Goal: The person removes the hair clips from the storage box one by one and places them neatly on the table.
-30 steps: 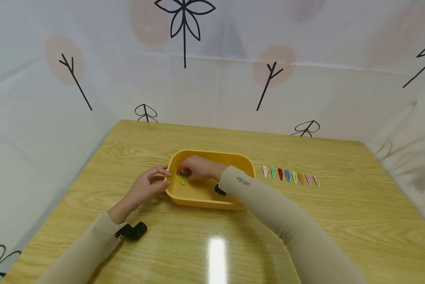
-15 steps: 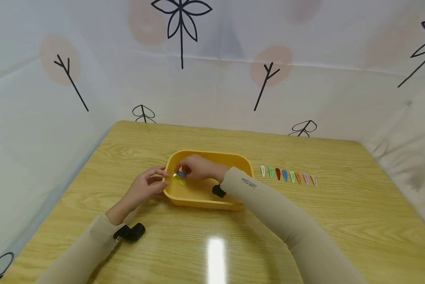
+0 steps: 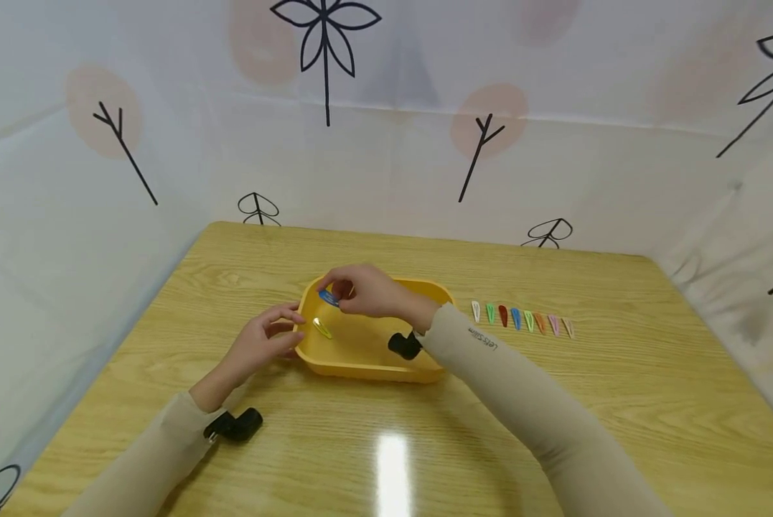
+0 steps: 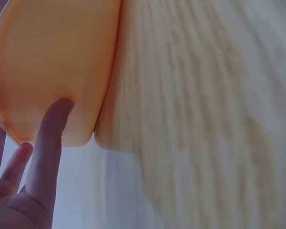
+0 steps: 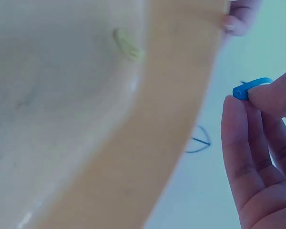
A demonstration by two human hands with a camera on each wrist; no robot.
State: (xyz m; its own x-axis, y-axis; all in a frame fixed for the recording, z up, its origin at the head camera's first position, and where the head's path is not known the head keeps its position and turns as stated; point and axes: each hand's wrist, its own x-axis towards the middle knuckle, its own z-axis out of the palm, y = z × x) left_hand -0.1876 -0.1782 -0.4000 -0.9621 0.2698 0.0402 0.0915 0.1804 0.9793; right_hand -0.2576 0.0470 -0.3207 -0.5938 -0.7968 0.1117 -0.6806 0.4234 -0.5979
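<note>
My right hand (image 3: 372, 291) pinches a blue hair clip (image 3: 329, 298) between thumb and fingertips, above the far left part of a yellow plastic bin (image 3: 367, 372). In the right wrist view the blue clip sticks out past the thumb, clear of the bin's wall. A yellow-green hair clip (image 3: 322, 328) lies on the bin floor near its left end. My left hand (image 3: 266, 341) rests against the bin's left end with its fingers loosely extended. In the left wrist view one straight finger (image 4: 50, 143) touches the outer wall.
Right of the bin, several hair clips lie in a row on the wooden table (image 3: 489, 416), among them a white clip (image 3: 476, 311), a dark red clip (image 3: 503, 316) and a pink clip (image 3: 554, 325). A patterned cloth (image 3: 386, 165) hangs behind the table.
My right hand has lifted the blue hair clip up off the bin floor, away from the yellow-green one. The left hand stays at the bin's left end.
</note>
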